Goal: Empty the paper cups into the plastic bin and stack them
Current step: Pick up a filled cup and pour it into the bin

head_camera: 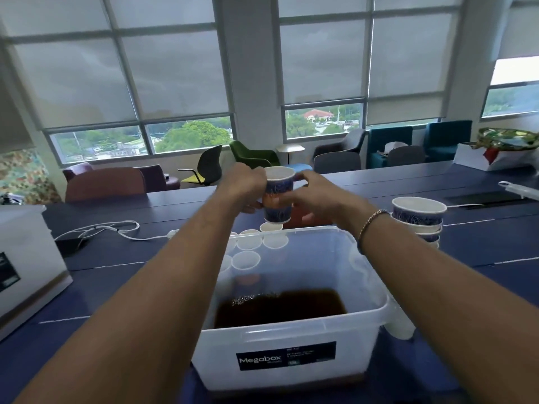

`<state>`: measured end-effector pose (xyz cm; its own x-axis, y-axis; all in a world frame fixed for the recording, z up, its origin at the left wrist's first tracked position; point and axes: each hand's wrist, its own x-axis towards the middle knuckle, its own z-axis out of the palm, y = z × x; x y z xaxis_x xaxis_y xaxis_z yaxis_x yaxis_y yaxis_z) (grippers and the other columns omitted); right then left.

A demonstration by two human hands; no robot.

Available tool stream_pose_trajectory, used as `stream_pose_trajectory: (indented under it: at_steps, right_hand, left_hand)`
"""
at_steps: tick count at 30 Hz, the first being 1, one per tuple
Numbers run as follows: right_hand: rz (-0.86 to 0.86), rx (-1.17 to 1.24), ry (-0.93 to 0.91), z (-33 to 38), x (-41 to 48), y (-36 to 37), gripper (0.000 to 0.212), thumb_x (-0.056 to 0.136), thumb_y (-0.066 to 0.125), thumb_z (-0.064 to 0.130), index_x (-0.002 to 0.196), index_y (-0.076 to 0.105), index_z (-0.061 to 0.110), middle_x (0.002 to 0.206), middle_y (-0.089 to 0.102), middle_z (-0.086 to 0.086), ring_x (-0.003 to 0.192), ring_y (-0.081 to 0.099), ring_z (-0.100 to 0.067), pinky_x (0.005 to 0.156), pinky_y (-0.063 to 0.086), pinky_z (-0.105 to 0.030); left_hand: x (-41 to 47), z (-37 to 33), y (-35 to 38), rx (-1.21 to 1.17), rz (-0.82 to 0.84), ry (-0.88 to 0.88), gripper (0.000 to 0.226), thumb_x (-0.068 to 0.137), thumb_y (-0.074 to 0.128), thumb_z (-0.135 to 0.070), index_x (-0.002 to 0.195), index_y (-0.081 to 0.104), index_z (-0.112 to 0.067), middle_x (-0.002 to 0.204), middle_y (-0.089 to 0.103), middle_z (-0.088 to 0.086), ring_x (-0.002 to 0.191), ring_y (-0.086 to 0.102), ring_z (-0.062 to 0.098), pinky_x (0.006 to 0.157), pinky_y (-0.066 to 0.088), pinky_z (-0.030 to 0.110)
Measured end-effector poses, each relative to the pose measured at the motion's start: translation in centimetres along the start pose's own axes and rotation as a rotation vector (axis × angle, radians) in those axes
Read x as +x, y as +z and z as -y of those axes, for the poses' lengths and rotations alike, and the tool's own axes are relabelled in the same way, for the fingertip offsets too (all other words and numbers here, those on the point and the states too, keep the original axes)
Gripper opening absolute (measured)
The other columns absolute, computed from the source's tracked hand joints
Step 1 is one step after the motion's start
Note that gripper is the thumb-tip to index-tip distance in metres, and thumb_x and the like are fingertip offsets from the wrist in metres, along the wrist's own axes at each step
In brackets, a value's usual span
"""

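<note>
Both my arms are bare along their full visible length. Left forearm [175,272] and left hand [242,185]: uncovered skin only. Right forearm [423,275] and right hand [309,193]: likewise uncovered. The right wrist carries one bracelet [372,221], a slim chain of small links or beads in a gold tone with paler glints. Its lower run reads darker, possibly shadow or a second thin band; the view is too soft to tell.

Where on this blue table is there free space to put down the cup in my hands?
Bare table lies right of the cup stack, and on the left between white box, cable and plastic bin. Behind the bin, standing cups crowd it.
</note>
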<state>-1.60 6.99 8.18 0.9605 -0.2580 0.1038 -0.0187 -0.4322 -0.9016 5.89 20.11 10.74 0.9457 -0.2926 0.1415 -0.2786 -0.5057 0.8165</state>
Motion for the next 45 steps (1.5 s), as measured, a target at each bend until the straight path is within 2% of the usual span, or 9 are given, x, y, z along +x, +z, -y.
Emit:
stream_pose_trajectory:
  at_steps: [8, 12, 15, 20, 23, 27, 34, 39, 45]
  right_hand:
    - [-0.119, 0.194, -0.097, -2.8, -0.6, 1.4, 0.074, 0.079, 0.078, 0.019, 0.141, 0.037, 0.023, 0.134, 0.052, -0.002, 0.121, 0.051, -0.024, 0.097, 0.051, -0.044]
    - [-0.124, 0.101, -0.098, -4.6, -1.3, 1.1, 0.072, 0.077, 0.079, 0.018, 0.135, 0.037, 0.023, 0.124, 0.049, 0.004, 0.112, 0.049, -0.016, 0.08, 0.048, -0.026]
    - [-0.123, 0.037, -0.106, -6.0, -1.8, 1.5, 0.072, 0.075, 0.081, 0.019, 0.129, 0.034, 0.029, 0.119, 0.046, 0.007, 0.111, 0.048, -0.014, 0.067, 0.045, -0.014]
    - [-0.084, -0.073, -0.125, -7.0, -2.6, 2.0, 0.071, 0.075, 0.081, 0.016, 0.123, 0.03, 0.033, 0.113, 0.043, 0.01, 0.094, 0.052, -0.012, 0.059, 0.051, -0.014]
    - [-0.08, -0.172, -0.123, -7.4, -2.8, 2.1, 0.071, 0.072, 0.082, 0.02, 0.126, 0.036, 0.027, 0.114, 0.048, 0.009, 0.102, 0.054, -0.016, 0.082, 0.056, -0.03]
    - [-0.072, -0.324, -0.117, -7.8, -2.9, 2.1, 0.064, 0.07, 0.081, 0.025, 0.119, 0.041, 0.024, 0.111, 0.057, 0.005, 0.094, 0.06, -0.017, 0.082, 0.055, -0.036]
    - [-0.025, -0.498, -0.138, -8.4, -3.2, 2.1, 0.065, 0.073, 0.08, 0.028, 0.123, 0.038, 0.025, 0.112, 0.055, 0.004, 0.097, 0.054, -0.016, 0.076, 0.044, -0.025]
    - [-0.009, -0.568, -0.143, -8.6, -3.2, 2.3, 0.066, 0.071, 0.08, 0.027, 0.123, 0.038, 0.024, 0.113, 0.059, 0.0, 0.097, 0.058, -0.021, 0.085, 0.054, -0.036]
    - [-0.012, -0.661, -0.157, -8.9, -3.2, 2.2, 0.066, 0.07, 0.08, 0.029, 0.123, 0.041, 0.022, 0.107, 0.059, 0.001, 0.093, 0.056, -0.018, 0.079, 0.048, -0.031]
  left_hand:
    - [-2.5, 0.0, 1.3, -0.031, 0.012, 0.078, 0.029, 0.106, 0.033, -0.034, 0.105, 0.054, -0.014, 0.107, 0.067, 0.012, 0.086, 0.07, 0.026, 0.076, 0.06, 0.038]
    - [-2.8, 2.4, 1.8, 0.107, -0.009, 0.171, 0.049, 0.106, 0.023, -0.044, 0.096, 0.062, -0.014, 0.103, 0.065, 0.005, 0.087, 0.061, 0.017, 0.076, 0.048, 0.031]
    - [-2.7, 5.5, 2.3, 0.381, -0.075, 0.196, 0.04, 0.105, 0.029, -0.04, 0.096, 0.059, -0.016, 0.1, 0.063, 0.004, 0.081, 0.055, 0.015, 0.077, 0.048, 0.033]
    - [-2.6, 8.9, 2.4, 0.49, -0.031, 0.136, 0.033, 0.104, 0.032, -0.037, 0.09, 0.058, -0.021, 0.1, 0.064, 0.002, 0.093, 0.058, 0.021, 0.094, 0.049, 0.048]
    - [-3.0, 10.2, 2.4, 0.531, 0.005, 0.099, 0.035, 0.103, 0.031, -0.036, 0.109, 0.065, -0.027, 0.124, 0.064, 0.003, 0.114, 0.055, 0.028, 0.106, 0.037, 0.052]
    - [-2.9, 10.9, 2.6, 0.595, 0.046, 0.109, 0.043, 0.105, 0.028, -0.038, 0.143, 0.048, -0.035, 0.152, 0.043, -0.005, 0.141, 0.034, 0.026, 0.115, 0.014, 0.062]
    - [-2.9, 11.8, 2.7, 0.699, 0.15, 0.114, 0.047, 0.106, 0.023, -0.043, 0.153, 0.025, -0.039, 0.164, 0.017, -0.009, 0.151, 0.01, 0.02, 0.116, 0.001, 0.066]
    - [-3.1, 11.8, 2.7, 0.686, 0.144, 0.112, 0.047, 0.106, 0.024, -0.043, 0.153, 0.025, -0.039, 0.164, 0.016, -0.009, 0.152, 0.008, 0.02, 0.114, -0.004, 0.066]
    - [-3.2, 11.8, 2.7, 0.693, 0.143, 0.105, 0.048, 0.106, 0.025, -0.045, 0.153, 0.024, -0.039, 0.164, 0.015, -0.008, 0.152, 0.007, 0.021, 0.115, -0.005, 0.065]
